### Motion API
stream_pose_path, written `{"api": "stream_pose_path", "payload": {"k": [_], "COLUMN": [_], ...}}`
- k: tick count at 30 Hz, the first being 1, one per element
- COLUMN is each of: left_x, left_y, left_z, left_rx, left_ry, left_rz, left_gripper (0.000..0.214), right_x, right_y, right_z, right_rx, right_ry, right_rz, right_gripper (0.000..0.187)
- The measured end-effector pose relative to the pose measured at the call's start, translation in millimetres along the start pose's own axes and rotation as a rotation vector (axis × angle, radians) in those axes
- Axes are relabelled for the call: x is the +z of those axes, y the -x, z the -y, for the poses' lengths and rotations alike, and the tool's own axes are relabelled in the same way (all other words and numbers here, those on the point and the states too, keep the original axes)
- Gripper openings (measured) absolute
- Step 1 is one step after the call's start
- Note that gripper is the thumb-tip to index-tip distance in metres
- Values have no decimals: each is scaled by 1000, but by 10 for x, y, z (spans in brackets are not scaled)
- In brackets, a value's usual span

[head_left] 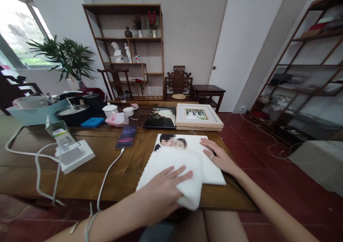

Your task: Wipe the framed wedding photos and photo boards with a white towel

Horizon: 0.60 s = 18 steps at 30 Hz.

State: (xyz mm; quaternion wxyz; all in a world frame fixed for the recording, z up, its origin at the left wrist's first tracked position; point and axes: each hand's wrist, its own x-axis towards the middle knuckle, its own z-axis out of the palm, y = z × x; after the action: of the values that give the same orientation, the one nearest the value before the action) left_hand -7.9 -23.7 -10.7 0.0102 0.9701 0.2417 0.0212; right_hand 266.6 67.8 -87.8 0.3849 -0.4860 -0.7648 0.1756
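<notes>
My left hand [160, 190] lies flat, fingers stretched out, pressing on a white folded cloth [178, 169]. The cloth rests on the near part of a white photo board [211, 170] that shows a portrait at its far end. My right hand [215, 154] rests palm down on the right side of that board, fingers spread, a ring on one finger. The board lies on the near right corner of a wooden table [112, 163].
Behind the board lie a dark photo print [160, 117] and a light framed picture [198, 116]. A phone [125, 136] with a white cable, a white power strip [73, 156], bowls, pots and a blue tub [34, 113] fill the left. Shelves line the back wall and right side.
</notes>
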Motion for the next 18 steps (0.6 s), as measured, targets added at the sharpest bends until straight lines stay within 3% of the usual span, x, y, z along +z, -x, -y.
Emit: {"api": "stream_pose_path", "payload": {"k": [7,10,14,18], "left_x": [10,85,181,274], "left_y": [-443,-635,-651,-393], "left_z": [724,904,825,485], "left_rx": [-163,-227,-252,-230], "left_ry": [-13,-63,-178,-268], "left_rz": [-35,-68,-74,-52], "left_gripper": [30,32,26,18], "right_x": [-24,-27,-26,-20], "right_y": [-12,-12,-11,-9], "right_z": [10,7,-3,-1], "right_rx": [20,24,24,22], "right_ry": [-14,-20,-26,-15], "right_rz": [28,23,22,13], "right_gripper": [34,33,33,34]}}
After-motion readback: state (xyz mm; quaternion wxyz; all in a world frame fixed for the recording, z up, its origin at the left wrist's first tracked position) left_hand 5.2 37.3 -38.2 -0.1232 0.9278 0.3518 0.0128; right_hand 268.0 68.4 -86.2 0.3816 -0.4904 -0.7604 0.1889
